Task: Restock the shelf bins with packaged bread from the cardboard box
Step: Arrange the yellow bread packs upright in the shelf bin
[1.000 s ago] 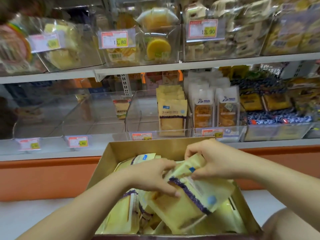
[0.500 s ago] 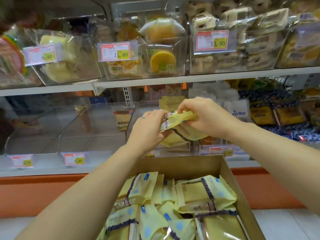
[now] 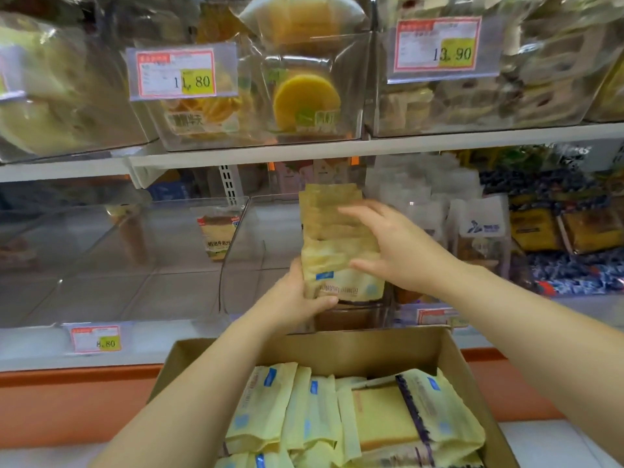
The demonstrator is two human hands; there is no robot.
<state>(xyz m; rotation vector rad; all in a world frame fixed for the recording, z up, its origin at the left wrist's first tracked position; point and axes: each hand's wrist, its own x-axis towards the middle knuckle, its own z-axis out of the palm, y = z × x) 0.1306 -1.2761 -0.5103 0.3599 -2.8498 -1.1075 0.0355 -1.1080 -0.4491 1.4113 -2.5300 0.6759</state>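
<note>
A second ago both hands were digging in the cardboard box (image 3: 337, 346); half a second ago they were carrying one yellow bread packet (image 3: 344, 282) up to the bin's mouth. Now that packet is standing upright inside the clear bin (image 3: 236, 258), at 12 o'clock from the box. It is leaning against the front of the row of matching packets (image 3: 329, 211) behind it.

The left hand (image 3: 297, 298) is holding the packet's lower left corner with the thumb lying across the front, so that grip is closed on the packet. The right hand (image 3: 401, 251) is loosening: its grip is open, the fingers are spreading, and the thumb appears to be just touching the packet's 3 o'clock edge. I judge this delivery to be nearly finishing, with the packet probably needing only squaring up before release.

The loose packets (image 3: 371, 417) are piling thickly in the box at 6 o'clock, so the restocking is looking far from done.

The packet is a flat rectangular pouch of soft, pale yellow film, crinkling at the top and carrying a small blue tab; it is likely sagging and sliding easily. The bin is rigid clear plastic, reflecting light along its rounded front corner. The box is plain brown card, open-topped.
</note>
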